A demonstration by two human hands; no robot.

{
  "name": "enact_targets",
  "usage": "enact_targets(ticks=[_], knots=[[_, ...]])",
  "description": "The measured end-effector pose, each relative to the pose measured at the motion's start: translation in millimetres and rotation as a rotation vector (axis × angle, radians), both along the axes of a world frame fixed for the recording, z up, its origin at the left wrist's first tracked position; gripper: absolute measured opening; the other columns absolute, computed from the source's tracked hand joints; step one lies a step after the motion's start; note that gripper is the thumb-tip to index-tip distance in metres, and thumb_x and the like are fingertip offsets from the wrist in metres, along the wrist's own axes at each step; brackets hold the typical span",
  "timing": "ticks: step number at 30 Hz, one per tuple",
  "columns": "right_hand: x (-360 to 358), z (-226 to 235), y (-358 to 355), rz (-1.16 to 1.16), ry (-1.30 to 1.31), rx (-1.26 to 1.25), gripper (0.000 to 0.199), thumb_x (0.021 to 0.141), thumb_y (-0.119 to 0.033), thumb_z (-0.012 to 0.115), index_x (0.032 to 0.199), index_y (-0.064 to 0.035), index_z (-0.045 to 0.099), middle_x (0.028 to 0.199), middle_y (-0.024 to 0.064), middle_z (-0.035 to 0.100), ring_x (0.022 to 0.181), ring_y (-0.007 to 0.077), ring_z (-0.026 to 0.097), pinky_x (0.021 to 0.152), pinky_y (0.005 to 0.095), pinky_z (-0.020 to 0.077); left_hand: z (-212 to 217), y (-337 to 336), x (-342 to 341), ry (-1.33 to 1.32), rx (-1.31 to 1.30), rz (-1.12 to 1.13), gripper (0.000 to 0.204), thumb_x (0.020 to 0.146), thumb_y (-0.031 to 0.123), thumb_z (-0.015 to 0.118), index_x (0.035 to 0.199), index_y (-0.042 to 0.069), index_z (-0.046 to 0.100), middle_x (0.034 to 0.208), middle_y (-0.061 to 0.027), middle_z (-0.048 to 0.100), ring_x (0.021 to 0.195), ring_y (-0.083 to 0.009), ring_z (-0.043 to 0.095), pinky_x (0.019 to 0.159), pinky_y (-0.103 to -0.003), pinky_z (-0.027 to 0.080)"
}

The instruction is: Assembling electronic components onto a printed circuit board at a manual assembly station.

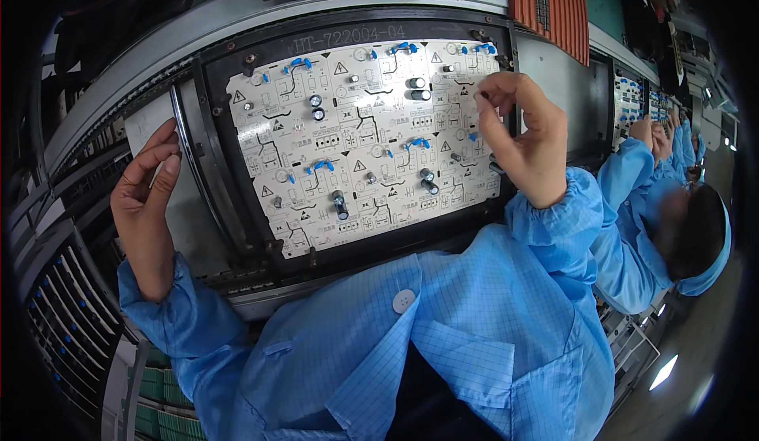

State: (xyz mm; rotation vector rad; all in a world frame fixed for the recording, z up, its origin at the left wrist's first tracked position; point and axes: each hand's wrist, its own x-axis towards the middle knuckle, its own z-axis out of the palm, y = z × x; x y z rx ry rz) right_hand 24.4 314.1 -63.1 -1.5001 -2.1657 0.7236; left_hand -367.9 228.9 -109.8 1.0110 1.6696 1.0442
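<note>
A white circuit board panel [379, 121] lies in a black frame [451, 28] in front of me. Pairs of dark cylindrical capacitors [341, 205] and several blue disc-shaped parts [320, 166] stand on it. Above the panel's right edge, my right hand [531, 136] pinches a small dark component [485, 94] between thumb and forefinger; its exact kind is too small to tell. Off the frame's left side, my left hand [146, 204] is raised with thumb and fingertips together near a metal rod [188, 136]. Whatever those fingers hold, if anything, is hidden.
Orange slotted strips [547, 10] rest beyond the frame at the far right. A rack of boards [75, 314] stands at the lower left. To my right, a person in blue workwear [644, 219] works at another panel [628, 101] along the same metal rail [379, 2].
</note>
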Motion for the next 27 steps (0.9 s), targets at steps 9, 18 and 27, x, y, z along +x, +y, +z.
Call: enact_targets(ticks=[9, 18, 27], knots=[[3, -1, 11, -0.142, 0.150, -0.199, 0.016, 0.092, 0.004, 0.062, 0.108, 0.0048, 0.061, 0.097, 0.0103, 0.071, 0.098, 0.0135, 0.067, 0.087, 0.0240, 0.0502, 4, 0, 5, 0.038, -0.034, -0.020, 0.014, 0.092, 0.013, 0.066, 0.102, 0.005, 0.070, 0.132, -0.0157, 0.060, 0.124, -0.0243, 0.056, 0.107, -0.037, 0.041], [-2, -16, 26, 0.083, -0.180, 0.194, 0.016, 0.081, 0.005, 0.071, 0.097, 0.0029, 0.066, 0.092, 0.0096, 0.067, 0.077, 0.0164, 0.061, 0.068, 0.0252, 0.0480, 4, 0, 2, 0.061, -0.056, -0.043, 0.013, 0.094, 0.013, 0.063, 0.102, 0.005, 0.069, 0.134, -0.0167, 0.058, 0.128, -0.0263, 0.053, 0.109, -0.039, 0.041], [-2, -22, 30, 0.089, -0.194, 0.205, 0.017, 0.078, 0.006, 0.072, 0.095, 0.0028, 0.068, 0.092, 0.0099, 0.067, 0.079, 0.0178, 0.061, 0.069, 0.0265, 0.0485, 6, -2, 2, 0.098, -0.092, -0.054, 0.016, 0.092, 0.020, 0.065, 0.102, 0.009, 0.070, 0.134, -0.0148, 0.059, 0.128, -0.0269, 0.053, 0.110, -0.041, 0.039]])
